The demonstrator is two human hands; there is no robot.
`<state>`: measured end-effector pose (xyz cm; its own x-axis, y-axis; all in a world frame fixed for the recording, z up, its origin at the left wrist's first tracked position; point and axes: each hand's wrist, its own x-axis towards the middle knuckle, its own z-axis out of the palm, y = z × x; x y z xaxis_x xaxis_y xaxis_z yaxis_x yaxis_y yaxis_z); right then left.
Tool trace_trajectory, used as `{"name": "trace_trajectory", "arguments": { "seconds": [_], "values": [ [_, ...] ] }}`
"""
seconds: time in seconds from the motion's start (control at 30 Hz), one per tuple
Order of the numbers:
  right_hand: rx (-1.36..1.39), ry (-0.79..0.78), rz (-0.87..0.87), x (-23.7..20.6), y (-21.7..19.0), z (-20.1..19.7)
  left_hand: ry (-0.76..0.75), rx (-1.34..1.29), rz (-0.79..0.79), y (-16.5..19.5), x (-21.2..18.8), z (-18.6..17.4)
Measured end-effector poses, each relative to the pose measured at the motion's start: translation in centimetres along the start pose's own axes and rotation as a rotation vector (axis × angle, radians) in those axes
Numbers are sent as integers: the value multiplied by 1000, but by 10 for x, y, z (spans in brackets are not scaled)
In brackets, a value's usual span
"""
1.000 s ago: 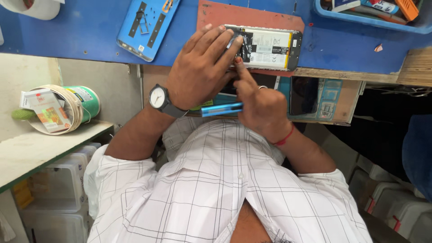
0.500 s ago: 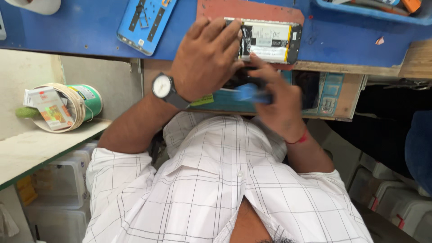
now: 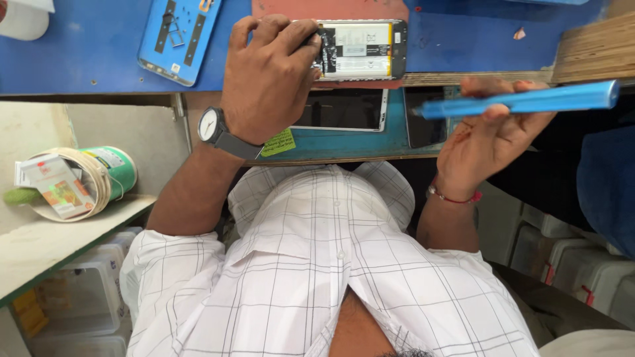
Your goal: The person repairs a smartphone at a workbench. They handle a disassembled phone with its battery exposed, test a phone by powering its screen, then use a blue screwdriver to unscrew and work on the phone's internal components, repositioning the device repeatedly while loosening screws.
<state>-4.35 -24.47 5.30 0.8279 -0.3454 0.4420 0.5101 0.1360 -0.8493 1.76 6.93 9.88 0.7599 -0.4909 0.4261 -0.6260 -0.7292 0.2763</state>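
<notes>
An opened phone [image 3: 362, 49] with its back removed lies on a reddish mat [image 3: 284, 9] on the blue worktop [image 3: 79, 46]. My left hand [image 3: 268, 73], with a grey wristwatch, rests on the phone's left end and holds it down. My right hand [image 3: 493, 129] is lifted off to the right of the phone, palm towards me, and grips a blue pen-shaped screwdriver [image 3: 522, 101] that lies level, its tip pointing left.
A blue tray of parts [image 3: 177, 38] sits left of the phone. Below the worktop an open drawer [image 3: 344, 142] holds a dark phone screen [image 3: 340, 109]. A green can stuffed with packets [image 3: 73, 182] stands on a pale shelf at left. Plastic boxes sit low on both sides.
My right hand has pulled away from the phone to the right and turned palm up with the blue screwdriver. My left hand has stayed on the phone.
</notes>
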Motion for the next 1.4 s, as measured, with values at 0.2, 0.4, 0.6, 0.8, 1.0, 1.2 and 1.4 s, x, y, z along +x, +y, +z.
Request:
{"name": "trace_trajectory", "arguments": {
  "seconds": [0.2, 0.4, 0.6, 0.8, 1.0, 1.2, 1.4],
  "values": [
    [-314, -94, -186, 23, -1, 19, -80, 84, -23, 8, 9, 3],
    [101, 32, 96, 35, -1, 34, 26, -25, -73, 11, -2, 14],
    [213, -106, 197, 31, 7, 62, 257, -223, -97, 15, -43, 2],
    [76, -450, -36, 40, 44, 150, 344, -523, -274, 33, -92, -12],
    [126, -598, -16, 40, 79, 232, 399, -754, -527, 34, -124, -11],
    [91, -595, -10, 36, 83, 243, 503, -1092, -742, 24, -144, -4],
    [360, -369, 455, 35, 33, 212, 758, -1562, -671, 8, -119, -2]
  ]
}}
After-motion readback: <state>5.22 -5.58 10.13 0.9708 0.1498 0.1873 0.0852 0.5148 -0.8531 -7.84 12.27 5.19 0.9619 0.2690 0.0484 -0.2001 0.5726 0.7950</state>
